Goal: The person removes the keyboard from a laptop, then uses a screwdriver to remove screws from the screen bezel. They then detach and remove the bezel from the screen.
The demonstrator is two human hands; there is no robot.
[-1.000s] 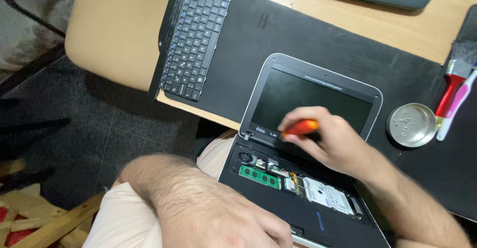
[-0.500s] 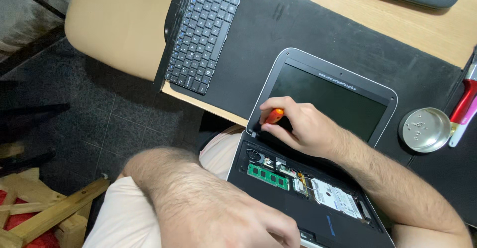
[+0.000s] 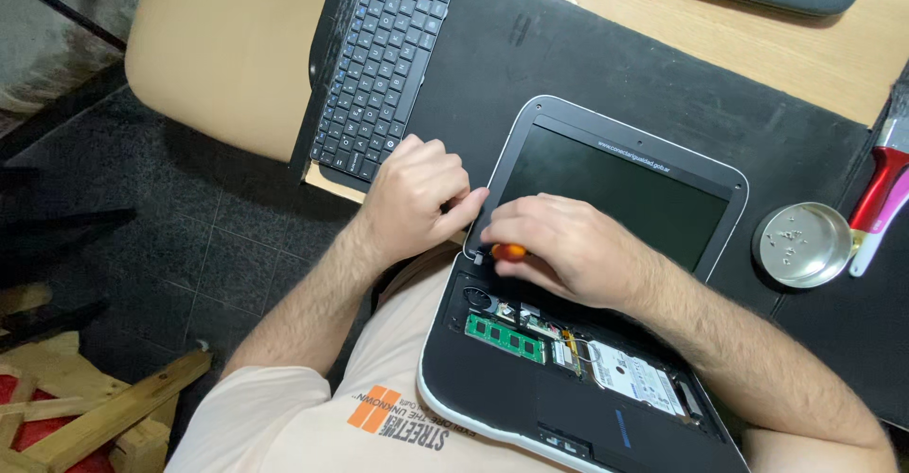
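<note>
Joining right hand [image 3: 568, 250] at hinge corner of opened laptop [image 3: 530, 378]: left hand [image 3: 417, 198], earlier low, now fingers pressing lid edge; right fist clenched round orange screwdriver [image 3: 508, 251].

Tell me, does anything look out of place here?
Yes. The detached keyboard lies apart on the black mat, overhanging the desk edge, and the laptop base is open, exposing its green memory module.
</note>
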